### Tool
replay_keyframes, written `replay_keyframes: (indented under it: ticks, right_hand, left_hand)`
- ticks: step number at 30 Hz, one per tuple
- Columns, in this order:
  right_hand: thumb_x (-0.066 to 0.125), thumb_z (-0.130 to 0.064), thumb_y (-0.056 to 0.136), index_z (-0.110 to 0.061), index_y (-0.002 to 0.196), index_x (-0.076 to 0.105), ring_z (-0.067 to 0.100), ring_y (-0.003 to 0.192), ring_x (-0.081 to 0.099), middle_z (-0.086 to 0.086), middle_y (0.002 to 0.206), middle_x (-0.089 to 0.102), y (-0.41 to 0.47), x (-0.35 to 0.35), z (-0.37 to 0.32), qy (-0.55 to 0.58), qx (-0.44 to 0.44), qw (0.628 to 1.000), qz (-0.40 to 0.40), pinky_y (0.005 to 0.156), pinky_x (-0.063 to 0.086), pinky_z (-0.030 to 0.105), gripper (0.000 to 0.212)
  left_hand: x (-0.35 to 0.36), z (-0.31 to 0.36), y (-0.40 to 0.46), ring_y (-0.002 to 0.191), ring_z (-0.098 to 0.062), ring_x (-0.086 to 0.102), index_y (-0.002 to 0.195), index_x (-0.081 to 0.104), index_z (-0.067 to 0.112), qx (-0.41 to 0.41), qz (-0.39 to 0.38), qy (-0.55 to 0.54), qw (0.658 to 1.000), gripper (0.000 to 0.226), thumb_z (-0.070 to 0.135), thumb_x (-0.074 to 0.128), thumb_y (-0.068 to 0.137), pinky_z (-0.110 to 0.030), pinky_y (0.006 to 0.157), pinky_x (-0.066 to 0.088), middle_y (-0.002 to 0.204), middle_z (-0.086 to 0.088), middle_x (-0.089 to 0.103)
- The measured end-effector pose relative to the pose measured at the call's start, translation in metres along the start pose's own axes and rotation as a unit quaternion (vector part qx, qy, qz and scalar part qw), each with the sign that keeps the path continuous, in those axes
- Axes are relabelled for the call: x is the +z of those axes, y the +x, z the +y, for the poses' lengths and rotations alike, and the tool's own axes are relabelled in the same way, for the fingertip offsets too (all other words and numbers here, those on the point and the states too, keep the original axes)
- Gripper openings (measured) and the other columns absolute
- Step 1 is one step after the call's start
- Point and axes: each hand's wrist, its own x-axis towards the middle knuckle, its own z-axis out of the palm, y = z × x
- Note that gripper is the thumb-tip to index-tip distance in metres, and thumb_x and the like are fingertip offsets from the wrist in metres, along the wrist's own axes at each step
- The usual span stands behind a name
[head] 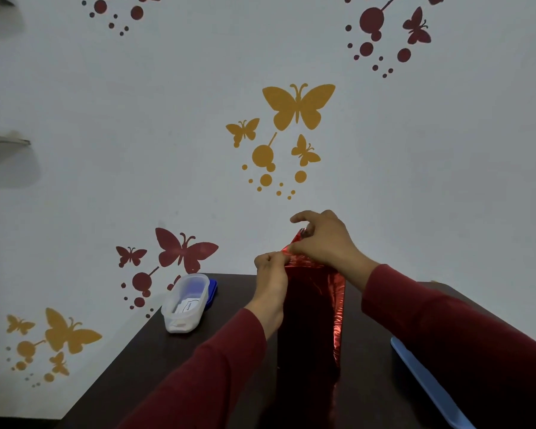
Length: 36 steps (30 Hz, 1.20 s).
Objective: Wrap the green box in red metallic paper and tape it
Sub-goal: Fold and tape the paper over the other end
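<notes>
Red metallic paper [310,305] already sheathes our tall box standing at 6 o'clock on the dark table [155,351], left hand [271,274] and right hand [322,239] pinching its top flaps, untaped as far as we see.

We see a dark table [155,351]. At ten o'clock lies a clear plastic tub [184,303], at centre the red-wrapped box [307,329] stands upright. At four o'clock rests a blue lid [427,385].

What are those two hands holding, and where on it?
Both hands, left hand and right hand, pinch the red metallic paper at its top end fold.
</notes>
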Motion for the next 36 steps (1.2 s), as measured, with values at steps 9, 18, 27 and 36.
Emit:
replay_keyframes:
  ticks: [9, 18, 27, 36]
  right_hand:
    - [0.069, -0.030, 0.080, -0.043, 0.128, 0.061, 0.030, 0.109, 0.061, -0.001, 0.120, 0.037, -0.009, 0.000, -0.001, -0.040, 0.086, 0.995, 0.023, 0.104, 0.047, 0.051, 0.051]
    - [0.079, -0.044, 0.073, -0.050, 0.131, 0.056, 0.022, 0.109, 0.059, -0.005, 0.119, 0.042, -0.021, 0.000, 0.005, -0.020, 0.070, 0.997, 0.024, 0.102, 0.044, 0.049, 0.063]
    - [0.062, -0.024, 0.088, -0.034, 0.092, 0.077, 0.015, 0.098, 0.067, -0.010, 0.103, 0.076, -0.017, -0.015, 0.014, -0.089, 0.034, 0.995, 0.013, 0.074, 0.049, 0.028, 0.018]
    - [0.071, -0.049, 0.078, -0.035, 0.113, 0.069, 0.008, 0.102, 0.062, -0.015, 0.113, 0.067, -0.059, -0.017, 0.027, -0.030, -0.019, 0.997, -0.063, 0.091, 0.051, 0.033, 0.039]
  left_hand:
    - [0.000, -0.004, 0.004, 0.108, -0.033, 0.063, 0.114, 0.045, 0.017, -0.007, 0.015, 0.004, 1.000, 0.026, 0.019, 0.058, 0.092, -0.054, 0.100, 0.051, 0.125, -0.023, 0.061]
    - [-0.003, -0.007, 0.001, 0.106, -0.032, 0.067, 0.118, 0.045, 0.015, 0.003, 0.023, -0.001, 1.000, 0.031, 0.027, 0.061, 0.094, -0.046, 0.089, 0.056, 0.116, -0.019, 0.065]
    - [-0.007, -0.009, -0.007, 0.064, -0.010, 0.055, 0.105, 0.054, 0.007, 0.078, 0.036, 0.163, 0.983, 0.022, 0.027, 0.059, 0.096, -0.021, 0.052, 0.041, 0.082, -0.002, 0.059]
    - [-0.023, 0.029, -0.011, 0.092, -0.014, 0.063, 0.126, 0.049, 0.025, 0.252, 0.008, 0.344, 0.904, 0.038, 0.006, 0.058, 0.094, -0.013, 0.068, 0.049, 0.118, 0.000, 0.061]
